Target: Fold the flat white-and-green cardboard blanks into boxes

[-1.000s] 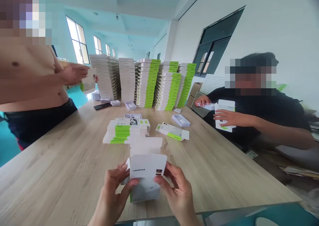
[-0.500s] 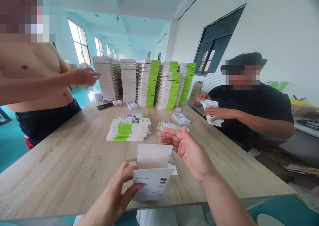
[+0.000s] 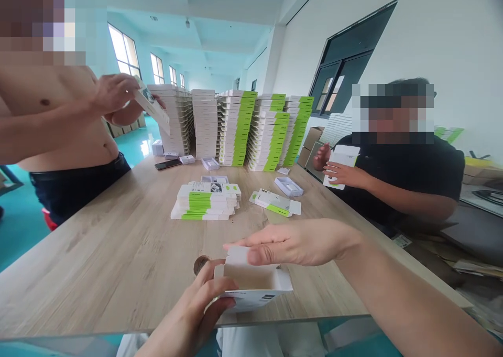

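Observation:
A small white carton (image 3: pixel 255 299) stands at the table's near edge with its top open toward me and its inside showing bare. My left hand (image 3: pixel 208 294) grips its left side, thumb on the printed front and fingers over the rim. Across the raised back flap (image 3: pixel 236 257) lies my right hand (image 3: pixel 291 244), thumb on the near side and fingers stretched along behind it. A side flap (image 3: pixel 285 280) sticks out at the right. Beyond my hands lie a stack of flattened white-and-green cartons (image 3: pixel 206 202) and a single flat carton (image 3: pixel 277 202).
Tall stacks of boxes (image 3: pixel 238 131) line the far end. White trays (image 3: pixel 288 186) and a phone (image 3: pixel 168 164) lie nearer. A standing person (image 3: pixel 70 121) at left and a seated person (image 3: pixel 404 173) at right each hold a carton. A round brown mark (image 3: pixel 201 264) shows beside my left hand.
My right hand has come down and toward me onto the back flap. The carton has tipped so its opening shows more. The left-hand person has raised a carton.

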Available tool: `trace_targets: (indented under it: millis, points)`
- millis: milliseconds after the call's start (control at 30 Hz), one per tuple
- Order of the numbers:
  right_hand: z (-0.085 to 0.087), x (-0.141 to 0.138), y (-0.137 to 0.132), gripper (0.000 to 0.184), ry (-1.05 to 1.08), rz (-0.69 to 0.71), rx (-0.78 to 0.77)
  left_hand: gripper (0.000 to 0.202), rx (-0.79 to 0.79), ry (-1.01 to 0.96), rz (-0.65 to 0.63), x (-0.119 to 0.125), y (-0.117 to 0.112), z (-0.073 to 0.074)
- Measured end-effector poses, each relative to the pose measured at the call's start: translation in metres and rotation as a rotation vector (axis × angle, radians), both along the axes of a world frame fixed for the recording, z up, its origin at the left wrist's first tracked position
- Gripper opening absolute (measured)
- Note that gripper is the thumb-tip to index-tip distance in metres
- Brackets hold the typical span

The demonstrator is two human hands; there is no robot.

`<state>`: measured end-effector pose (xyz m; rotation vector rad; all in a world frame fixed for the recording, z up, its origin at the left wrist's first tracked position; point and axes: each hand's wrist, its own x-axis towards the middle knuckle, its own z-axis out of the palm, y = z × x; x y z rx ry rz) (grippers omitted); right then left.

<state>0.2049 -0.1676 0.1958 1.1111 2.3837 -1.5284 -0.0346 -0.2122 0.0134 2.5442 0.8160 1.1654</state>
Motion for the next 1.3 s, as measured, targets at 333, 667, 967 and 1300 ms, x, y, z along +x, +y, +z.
trace_targets:
  millis: [333, 667, 967, 1300]
  points:
    - [-0.022, -0.004, 0.008, 0.067, -0.034, 0.065, 0.110, 0.037, -0.053, -0.086, -0.020, 0.005, 0.010, -0.007]
    - [-0.029, -0.020, 0.017, 0.015, -0.164, -0.114, -0.018, 0.037, -0.016, -0.074, -0.053, 0.005, 0.011, -0.006]
    - [-0.036, -0.039, -0.014, 0.041, -0.445, -0.259, 0.396, 0.055, -0.193, -0.551, 0.017, 0.026, 0.003, -0.050]
    - [-0.036, -0.038, -0.013, 0.029, -0.514, -0.193, 0.447, 0.041, 0.023, -0.238, 0.027, 0.015, 0.015, -0.033]
